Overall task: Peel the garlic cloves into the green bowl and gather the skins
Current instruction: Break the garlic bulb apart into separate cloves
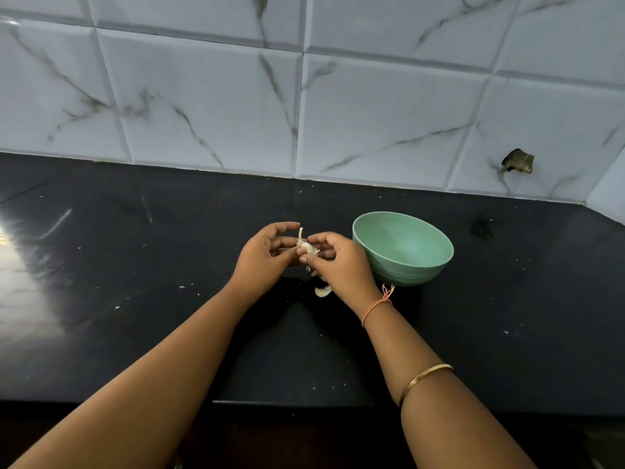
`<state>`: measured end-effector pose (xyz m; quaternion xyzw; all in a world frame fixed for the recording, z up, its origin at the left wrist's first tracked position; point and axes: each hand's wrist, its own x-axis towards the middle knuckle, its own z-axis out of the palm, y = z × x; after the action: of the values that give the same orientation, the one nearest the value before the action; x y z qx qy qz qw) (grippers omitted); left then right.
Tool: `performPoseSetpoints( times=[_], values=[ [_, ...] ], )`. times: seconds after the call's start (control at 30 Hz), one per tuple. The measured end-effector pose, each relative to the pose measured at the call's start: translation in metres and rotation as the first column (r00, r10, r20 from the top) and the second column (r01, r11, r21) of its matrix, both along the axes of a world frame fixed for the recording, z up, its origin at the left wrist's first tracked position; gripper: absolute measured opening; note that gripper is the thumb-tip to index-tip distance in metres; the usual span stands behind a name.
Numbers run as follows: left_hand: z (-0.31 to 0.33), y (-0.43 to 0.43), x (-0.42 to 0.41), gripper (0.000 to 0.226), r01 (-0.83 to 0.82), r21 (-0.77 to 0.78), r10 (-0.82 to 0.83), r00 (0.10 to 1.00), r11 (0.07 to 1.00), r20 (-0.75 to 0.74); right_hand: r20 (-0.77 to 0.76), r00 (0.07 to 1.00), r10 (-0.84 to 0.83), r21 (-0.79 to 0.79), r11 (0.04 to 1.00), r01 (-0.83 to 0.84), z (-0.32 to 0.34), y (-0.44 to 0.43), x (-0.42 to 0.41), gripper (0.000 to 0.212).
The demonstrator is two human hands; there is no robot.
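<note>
garlic clove (306, 247) held over the black counter (135, 299), just left of the green bowl (406, 272). left hand (262, 253) grips it and right hand (338, 262) pinches its skin. best: steady with the left, strip lengthwise, drop scraps beside the fallen pale piece (322, 292).

The garlic clove (306, 247) is largely covered by the left hand (262, 257) and the right hand (338, 265) that pinch it, so how much skin is left on it cannot be told. The near left wall of the green bowl (406, 265) is hidden behind the right hand, as is part of the skins (322, 292). Both forearms are cut off by the lower edge. The pale specks (182, 286) on the counter (135, 299) are too small to be identified.
</note>
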<state>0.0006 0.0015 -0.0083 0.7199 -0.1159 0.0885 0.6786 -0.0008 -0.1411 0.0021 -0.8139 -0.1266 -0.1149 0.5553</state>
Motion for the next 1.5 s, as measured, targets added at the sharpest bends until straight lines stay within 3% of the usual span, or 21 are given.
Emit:
performPoseSetpoints(
  times=[0.23,0.37,0.53,0.67,0.97,1.23,1.5],
  values=[
    [0.004,-0.002,-0.007,0.025,0.161,-0.177,-0.177,0.981,0.971,-0.078,-0.038,0.999,-0.011,0.19,0.982,0.018,-0.001,0.003,-0.004,0.012],
    [0.005,-0.002,-0.005,0.025,0.109,-0.276,-0.15,0.98,0.955,-0.13,-0.04,0.999,0.02,0.24,0.971,-0.01,-0.001,0.003,-0.008,0.01],
    [0.003,-0.003,-0.006,0.028,0.096,-0.284,-0.132,0.985,0.954,-0.109,-0.068,0.997,0.027,0.254,0.967,-0.009,0.002,0.0,-0.01,0.008],
    [0.002,-0.005,-0.008,0.016,0.077,-0.232,-0.101,0.991,0.97,-0.092,-0.065,0.998,0.004,0.213,0.977,0.01,0.002,0.0,-0.011,0.012],
    [0.001,-0.006,-0.006,0.016,0.03,-0.221,-0.054,0.993,0.975,-0.108,-0.005,0.998,-0.07,0.173,0.982,0.07,-0.007,0.004,0.0,0.022],
    [0.0,-0.016,-0.005,0.01,-0.064,-0.275,0.017,0.985,0.959,-0.171,0.245,0.944,-0.22,-0.027,0.972,0.234,-0.011,0.011,0.003,0.017],
    [0.0,-0.017,-0.005,0.008,-0.067,-0.324,0.002,0.981,0.944,-0.196,0.358,0.9,-0.248,-0.116,0.945,0.307,-0.012,0.016,0.001,0.006]
  ],
)
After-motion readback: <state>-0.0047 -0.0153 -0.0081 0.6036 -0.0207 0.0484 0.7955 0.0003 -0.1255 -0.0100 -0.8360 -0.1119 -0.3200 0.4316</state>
